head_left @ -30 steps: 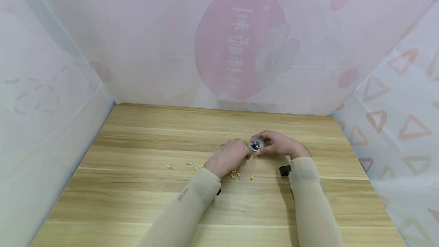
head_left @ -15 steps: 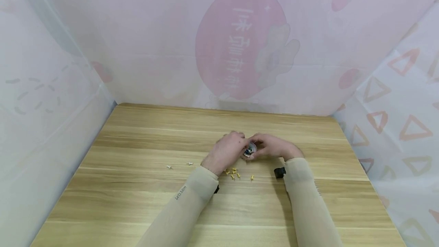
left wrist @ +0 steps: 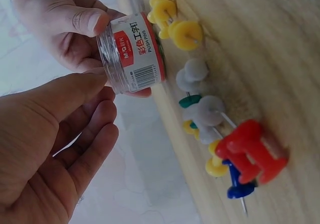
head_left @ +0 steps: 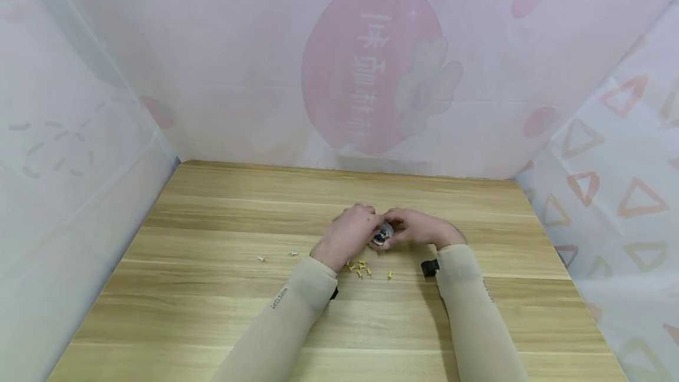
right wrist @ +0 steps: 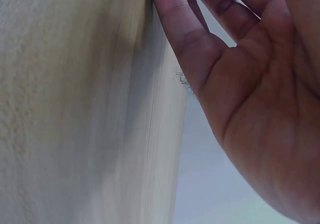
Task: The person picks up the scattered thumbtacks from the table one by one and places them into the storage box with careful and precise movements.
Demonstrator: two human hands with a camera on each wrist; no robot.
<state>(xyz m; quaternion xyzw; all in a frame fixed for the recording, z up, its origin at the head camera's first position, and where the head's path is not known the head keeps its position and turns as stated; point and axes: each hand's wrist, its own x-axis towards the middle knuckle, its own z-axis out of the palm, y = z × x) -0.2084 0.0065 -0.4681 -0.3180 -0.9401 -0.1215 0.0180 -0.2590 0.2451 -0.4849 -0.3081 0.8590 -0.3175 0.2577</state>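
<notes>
A small clear jar (left wrist: 132,54) with a white and red label reading "PUSH PINS" stands upright between the two hands. Dark blue and other coloured pins show inside it from above. From the right side, my right hand (head_left: 421,227) holds the jar, its thumb at the upper rim. My left hand (head_left: 347,234) is at the jar's left side. In the left wrist view its thumb (left wrist: 87,87) reaches the jar's rim, other fingers loosely bent below; I cannot tell whether it pinches anything. Yellow push pins (head_left: 362,264) lie just below the left hand.
White push pins (head_left: 294,253) lie left of the left hand, and a lone yellow pin (head_left: 389,275) sits to the right. Close to the left wrist camera are red pins (left wrist: 252,151) and a blue pin (left wrist: 239,184). Patterned cloth walls (head_left: 254,75) surround the wooden table (head_left: 212,311).
The jar and my right hand have shifted left and slightly nearer. My left hand has moved a little left and away from me, uncovering more yellow pins.
</notes>
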